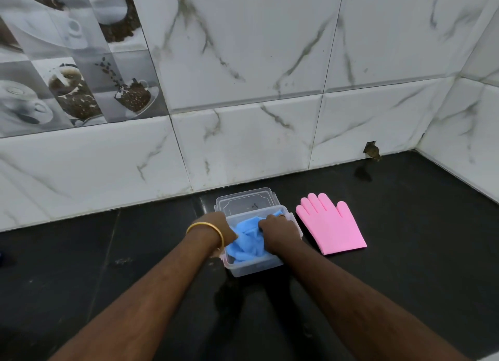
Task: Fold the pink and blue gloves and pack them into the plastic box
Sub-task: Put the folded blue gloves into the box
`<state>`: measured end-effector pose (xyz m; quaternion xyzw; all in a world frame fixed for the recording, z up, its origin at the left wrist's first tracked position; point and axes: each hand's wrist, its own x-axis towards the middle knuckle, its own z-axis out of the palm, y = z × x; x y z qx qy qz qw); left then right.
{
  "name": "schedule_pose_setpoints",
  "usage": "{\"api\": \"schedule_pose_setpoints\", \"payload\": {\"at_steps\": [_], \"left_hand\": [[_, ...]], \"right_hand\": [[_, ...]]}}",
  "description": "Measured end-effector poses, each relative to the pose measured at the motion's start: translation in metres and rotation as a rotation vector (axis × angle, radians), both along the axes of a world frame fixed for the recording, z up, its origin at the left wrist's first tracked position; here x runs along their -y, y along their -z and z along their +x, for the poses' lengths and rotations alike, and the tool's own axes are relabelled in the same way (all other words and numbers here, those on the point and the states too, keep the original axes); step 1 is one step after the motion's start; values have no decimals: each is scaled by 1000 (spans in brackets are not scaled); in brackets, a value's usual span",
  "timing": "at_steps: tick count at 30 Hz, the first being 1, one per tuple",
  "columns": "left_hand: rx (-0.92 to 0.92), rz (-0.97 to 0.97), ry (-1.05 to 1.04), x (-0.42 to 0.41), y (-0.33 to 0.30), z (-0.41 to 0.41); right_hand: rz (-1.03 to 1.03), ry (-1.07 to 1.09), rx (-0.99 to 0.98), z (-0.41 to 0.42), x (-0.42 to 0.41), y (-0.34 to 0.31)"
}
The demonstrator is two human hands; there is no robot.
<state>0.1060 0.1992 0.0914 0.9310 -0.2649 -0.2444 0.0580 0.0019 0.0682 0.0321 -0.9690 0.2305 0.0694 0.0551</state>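
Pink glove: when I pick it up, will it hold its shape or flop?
Probably floppy: the pink glove lies flat on the counter, and the blue glove crumples in the box. It looks thin, so likely light.

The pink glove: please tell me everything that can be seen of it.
The pink glove looks like smooth rubber or silicone, plain pink, with five fingers. It lies flat and unfolded on the dark counter, fingers pointing toward the tiled wall, cuff toward the person. It sits just to the right of the plastic box, apart from it or nearly so. Neither hand touches it.
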Motion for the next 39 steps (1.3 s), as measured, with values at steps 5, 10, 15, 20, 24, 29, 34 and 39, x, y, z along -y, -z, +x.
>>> {"api": "schedule_pose_setpoints", "payload": {"at_steps": [5, 10, 15, 20, 24, 29, 34, 39], "left_hand": [[227, -106, 475, 22, -1, -16], [217, 150, 553, 40, 26, -28], [221, 234, 517, 39, 45, -21], [194, 331, 510, 48, 53, -17], [120, 373, 499, 54, 59, -13], [45, 419, 496, 60, 64, -7], [-7, 408, 516, 62, 69, 0], [-9, 396, 568, 61, 72, 2]], "right_hand": [[43, -31, 20, 3, 5, -4], [78, -121, -94, 11, 24, -9], [98, -171, -221, 17, 36, -6], [48, -229, -159, 13, 36, 2], [47, -230, -69, 11, 33, 14], [37, -205, -65, 13, 29, 23], [43, -184, -64, 15, 29, 29], [41, -195, -43, 16, 31, 34]]}}
